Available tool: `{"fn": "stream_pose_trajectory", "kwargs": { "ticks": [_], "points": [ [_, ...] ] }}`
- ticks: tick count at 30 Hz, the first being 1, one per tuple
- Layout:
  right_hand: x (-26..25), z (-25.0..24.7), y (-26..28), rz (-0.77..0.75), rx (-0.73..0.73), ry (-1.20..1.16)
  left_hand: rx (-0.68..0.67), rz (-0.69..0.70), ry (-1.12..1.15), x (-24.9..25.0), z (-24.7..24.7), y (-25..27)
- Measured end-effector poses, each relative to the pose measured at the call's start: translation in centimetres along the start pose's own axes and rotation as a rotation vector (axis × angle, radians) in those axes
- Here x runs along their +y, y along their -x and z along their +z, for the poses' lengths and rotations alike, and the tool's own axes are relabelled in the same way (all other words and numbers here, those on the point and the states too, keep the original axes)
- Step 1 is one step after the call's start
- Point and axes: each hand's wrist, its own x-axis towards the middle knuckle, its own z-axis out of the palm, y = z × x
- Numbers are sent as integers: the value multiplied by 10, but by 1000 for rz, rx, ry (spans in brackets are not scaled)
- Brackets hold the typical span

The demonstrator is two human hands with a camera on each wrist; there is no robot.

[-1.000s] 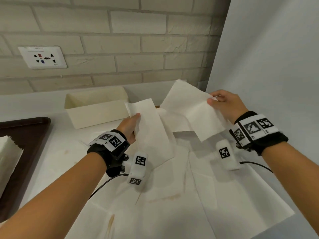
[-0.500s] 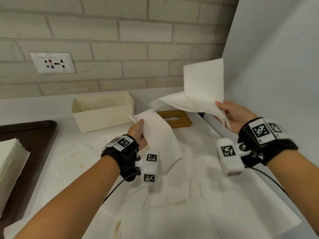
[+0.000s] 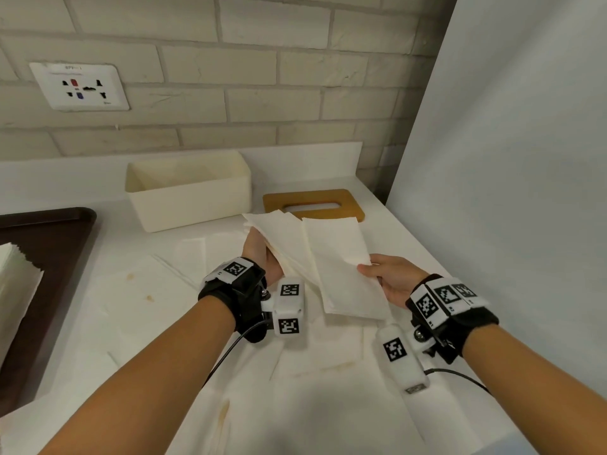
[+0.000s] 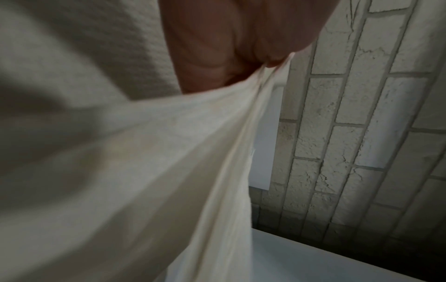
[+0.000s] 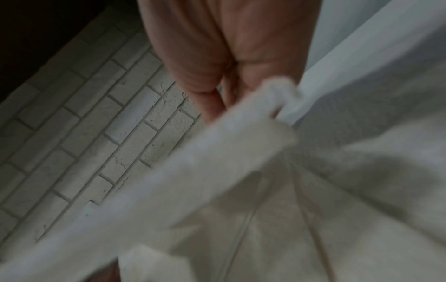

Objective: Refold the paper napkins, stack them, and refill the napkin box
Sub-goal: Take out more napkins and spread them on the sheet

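Note:
In the head view my left hand [image 3: 260, 252] grips a thin bunch of folded white napkins [image 3: 279, 233] above the counter. My right hand [image 3: 372, 272] pinches the right edge of a long folded napkin [image 3: 341, 267] that overlaps the left hand's bunch. The left wrist view shows my left hand [image 4: 241, 49] pinching napkin paper [image 4: 169, 152]. The right wrist view shows my right hand [image 5: 217, 80] holding blurred napkin paper [image 5: 313, 190]. The cream napkin box [image 3: 193, 192] stands open and looks empty behind the hands. Its wooden slotted lid [image 3: 276, 201] lies to its right.
Several unfolded, partly stained napkins [image 3: 144, 290] cover the white counter below my arms. A dark tray [image 3: 56, 244] at the left carries a stack of napkins [image 3: 14, 284]. A brick wall with a socket [image 3: 78, 87] is behind, and a white panel [image 3: 509, 192] closes the right side.
My right hand has come down from a raised position, and its loosely open napkin is now folded long and laid against the left hand's napkins. The left hand stayed roughly in place.

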Motion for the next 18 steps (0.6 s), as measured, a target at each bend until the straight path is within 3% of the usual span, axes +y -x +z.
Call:
{"fn": "stream_pose_trajectory", "kwargs": {
  "ticks": [3,6,11,14,18],
  "points": [
    [4,3,-2,-22,14,13,19,16,59,-1,-5,-6],
    [5,7,-2,-57,87,133,-1,8,-67,-1,-2,-2],
    [-19,2,9,-375,320,372,74,95,-288,4,0,-4],
    [-52,6,26,-527,171,171,12,90,-315,8,5,0],
    [-82,15,30,-501,-24,32,-68,110,-288,10,11,8]
  ]
}}
